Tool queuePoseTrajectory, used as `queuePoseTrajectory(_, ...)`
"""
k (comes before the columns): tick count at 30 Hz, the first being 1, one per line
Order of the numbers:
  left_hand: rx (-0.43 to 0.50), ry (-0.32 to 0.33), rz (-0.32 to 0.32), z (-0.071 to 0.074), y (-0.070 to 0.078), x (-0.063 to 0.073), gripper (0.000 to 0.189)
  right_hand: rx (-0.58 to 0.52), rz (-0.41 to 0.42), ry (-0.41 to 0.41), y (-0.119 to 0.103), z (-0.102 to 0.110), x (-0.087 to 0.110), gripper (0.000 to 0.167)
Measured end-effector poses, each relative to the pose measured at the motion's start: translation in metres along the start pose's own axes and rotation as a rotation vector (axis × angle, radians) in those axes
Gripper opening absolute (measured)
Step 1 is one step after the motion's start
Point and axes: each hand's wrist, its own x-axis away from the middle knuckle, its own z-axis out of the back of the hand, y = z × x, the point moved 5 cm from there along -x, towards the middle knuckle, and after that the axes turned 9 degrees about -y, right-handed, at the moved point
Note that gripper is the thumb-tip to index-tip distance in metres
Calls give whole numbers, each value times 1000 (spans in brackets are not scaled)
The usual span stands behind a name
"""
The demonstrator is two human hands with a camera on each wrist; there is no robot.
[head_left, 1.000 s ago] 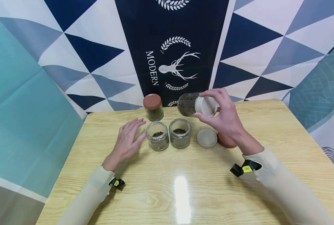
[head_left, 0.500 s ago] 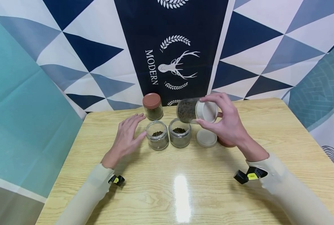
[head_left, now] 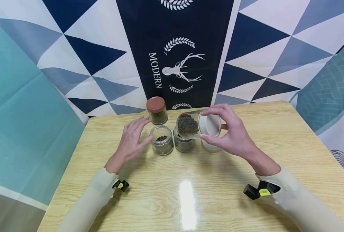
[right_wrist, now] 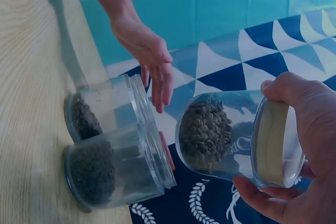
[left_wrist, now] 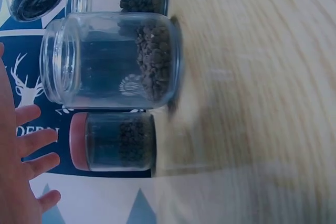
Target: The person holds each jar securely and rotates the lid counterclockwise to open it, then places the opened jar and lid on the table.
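Above the open jars (head_left: pixel 163 149) on the bench (head_left: pixel 160 199), the pale-lidded jar (head_left: pixel 187 125), clamped at its lid (head_left: pixel 210 125) by the right hand (head_left: pixel 231 130), hangs tipped and lower than a moment ago, nearer their mouths though capped, while the empty left hand (head_left: pixel 133 138) extends alongside.

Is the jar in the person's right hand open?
No, a pale lid closes the jar that the right hand holds.

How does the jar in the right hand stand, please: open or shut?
Shut: the right wrist view shows a pale lid capping the end of the jar that the right hand grips.
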Motion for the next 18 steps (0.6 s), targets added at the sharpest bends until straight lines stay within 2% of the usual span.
queuePoseTrajectory(6, 17, 6, -26, 3, 7, -4, 76, -5, 15, -8, -1, -4, 0, 64)
queuePoseTrajectory(14, 46, 38, -121, 15, 25, -11, 80, -17, 9, -20, -1, -9, 1, 64)
queuePoseTrajectory(18, 56, 33, -162, 17, 34, -15, 82, -14, 10, -19, -1, -10, 0, 64)
